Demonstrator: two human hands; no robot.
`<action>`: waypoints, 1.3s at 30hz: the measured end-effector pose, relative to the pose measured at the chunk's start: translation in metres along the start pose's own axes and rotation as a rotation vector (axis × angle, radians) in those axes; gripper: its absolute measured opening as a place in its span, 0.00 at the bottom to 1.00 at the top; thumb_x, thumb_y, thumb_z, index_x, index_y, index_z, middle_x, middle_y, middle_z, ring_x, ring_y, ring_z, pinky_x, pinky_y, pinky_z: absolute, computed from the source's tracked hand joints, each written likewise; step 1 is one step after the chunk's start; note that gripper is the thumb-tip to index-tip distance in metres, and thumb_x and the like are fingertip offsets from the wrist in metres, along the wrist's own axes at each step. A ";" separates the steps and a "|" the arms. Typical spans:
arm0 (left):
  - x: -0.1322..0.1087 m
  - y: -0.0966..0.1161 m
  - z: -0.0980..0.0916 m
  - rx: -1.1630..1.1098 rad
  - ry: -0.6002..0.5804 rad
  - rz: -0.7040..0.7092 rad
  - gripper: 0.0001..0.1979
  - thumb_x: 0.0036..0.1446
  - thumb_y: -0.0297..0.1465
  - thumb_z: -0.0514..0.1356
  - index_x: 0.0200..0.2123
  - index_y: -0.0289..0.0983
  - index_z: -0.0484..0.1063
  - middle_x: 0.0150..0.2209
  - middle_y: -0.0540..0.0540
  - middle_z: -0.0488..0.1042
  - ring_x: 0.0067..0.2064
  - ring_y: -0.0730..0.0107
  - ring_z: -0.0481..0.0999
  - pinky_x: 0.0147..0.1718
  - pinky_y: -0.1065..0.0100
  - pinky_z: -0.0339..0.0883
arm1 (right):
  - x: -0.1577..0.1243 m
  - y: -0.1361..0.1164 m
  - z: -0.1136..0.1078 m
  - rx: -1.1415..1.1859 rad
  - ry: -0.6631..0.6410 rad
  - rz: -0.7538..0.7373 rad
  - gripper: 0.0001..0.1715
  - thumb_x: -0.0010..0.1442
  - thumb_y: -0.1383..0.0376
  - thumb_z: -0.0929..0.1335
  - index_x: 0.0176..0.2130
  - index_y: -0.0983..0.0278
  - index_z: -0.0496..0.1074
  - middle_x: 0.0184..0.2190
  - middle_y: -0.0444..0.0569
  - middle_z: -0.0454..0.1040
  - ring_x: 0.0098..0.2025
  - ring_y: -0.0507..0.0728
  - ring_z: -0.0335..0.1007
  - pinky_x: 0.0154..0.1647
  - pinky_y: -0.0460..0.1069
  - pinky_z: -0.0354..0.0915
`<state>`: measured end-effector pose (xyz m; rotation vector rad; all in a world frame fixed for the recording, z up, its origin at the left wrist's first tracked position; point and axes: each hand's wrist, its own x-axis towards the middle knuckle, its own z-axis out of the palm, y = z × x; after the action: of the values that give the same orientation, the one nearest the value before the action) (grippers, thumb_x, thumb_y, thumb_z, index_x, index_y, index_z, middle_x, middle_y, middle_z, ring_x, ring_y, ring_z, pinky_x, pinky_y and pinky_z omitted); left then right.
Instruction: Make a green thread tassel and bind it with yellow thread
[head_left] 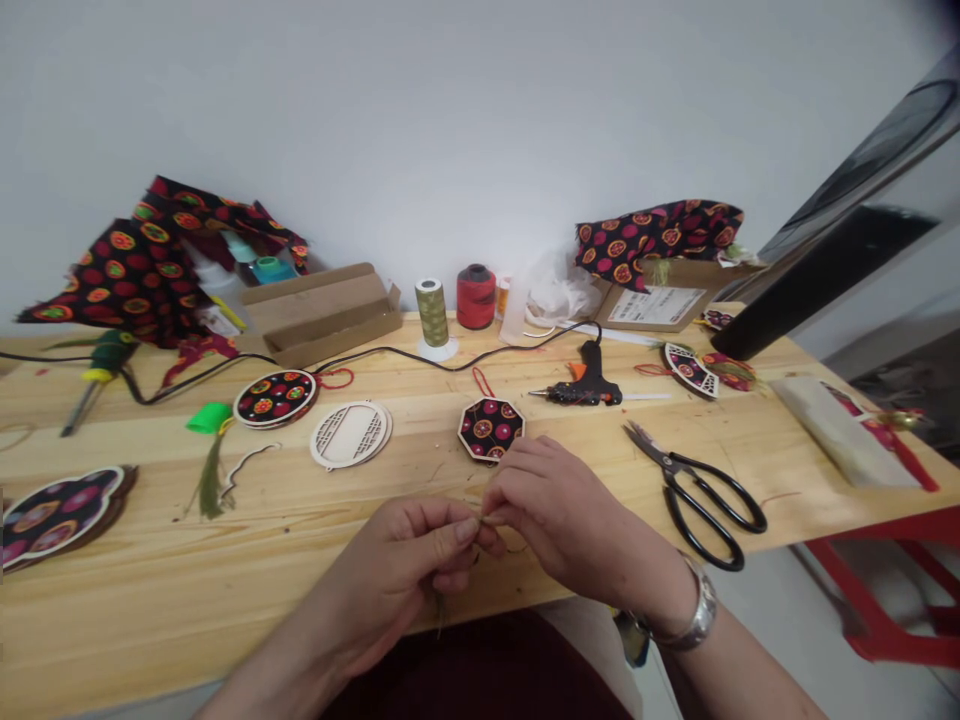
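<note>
My left hand and my right hand meet near the table's front edge. Both pinch a thin olive-green thread, whose loose ends hang below the fingers. Just beyond my right hand lies an octagonal ornament with dark patterned fabric and a red loop. Black-handled scissors rest on the table to the right of my right hand. Farther left are a pale round wooden frame and a round fabric ornament.
A black glue gun lies behind, its cord crossing the table. Olive and red thread spools stand near the wall beside a cardboard box. A green tassel and a screwdriver lie left.
</note>
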<state>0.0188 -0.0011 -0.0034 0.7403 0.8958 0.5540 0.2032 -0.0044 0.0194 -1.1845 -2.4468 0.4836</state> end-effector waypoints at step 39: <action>-0.001 -0.002 0.000 0.194 0.005 0.132 0.12 0.54 0.34 0.60 0.21 0.36 0.74 0.19 0.54 0.60 0.24 0.74 0.54 0.24 0.70 0.47 | -0.006 -0.010 0.005 0.030 0.079 0.074 0.11 0.62 0.70 0.61 0.29 0.64 0.69 0.28 0.46 0.69 0.36 0.55 0.60 0.40 0.52 0.56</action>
<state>0.0188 -0.0033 -0.0047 0.9792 0.9182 0.5912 0.1977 -0.0159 0.0188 -1.2609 -2.3287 0.4830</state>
